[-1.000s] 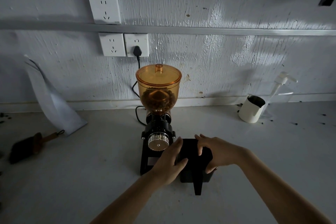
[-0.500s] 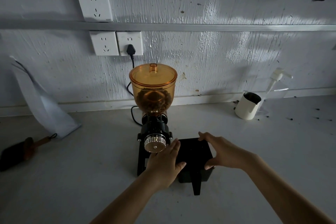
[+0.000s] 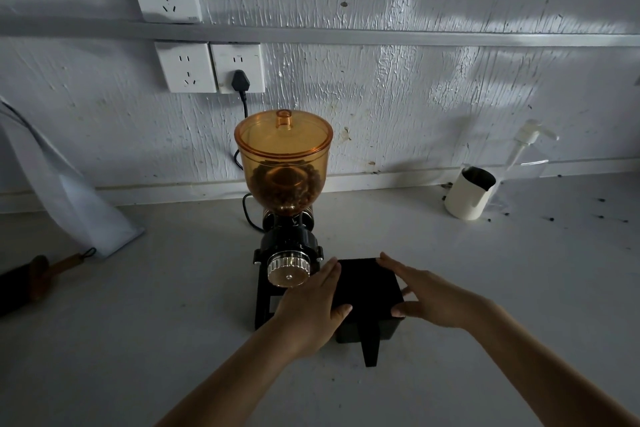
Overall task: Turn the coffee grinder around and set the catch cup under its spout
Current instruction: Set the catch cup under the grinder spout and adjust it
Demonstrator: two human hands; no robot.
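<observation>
Black cup [image 3: 367, 291] low centre of frame, on counter [image 3: 166, 322], touching right side of grinder [image 3: 289, 246] base, handle toward viewer. Left hand [image 3: 311, 302] against cup's left side, fingers straight, thumb over top. Right hand [image 3: 429, 298] on cup's right side, fingers straight, thumb at near corner. Neither hand curled. Amber hopper [image 3: 283, 156] holds beans [image 3: 284, 189]. Cord [image 3: 244, 104] plugged into socket [image 3: 238, 62], upper left. White jug [image 3: 467, 196] at right, by wall.

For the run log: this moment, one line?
left hand, right hand: touch black box-shaped catch cup | black amber-hopper coffee grinder: upright, beside cup
</observation>
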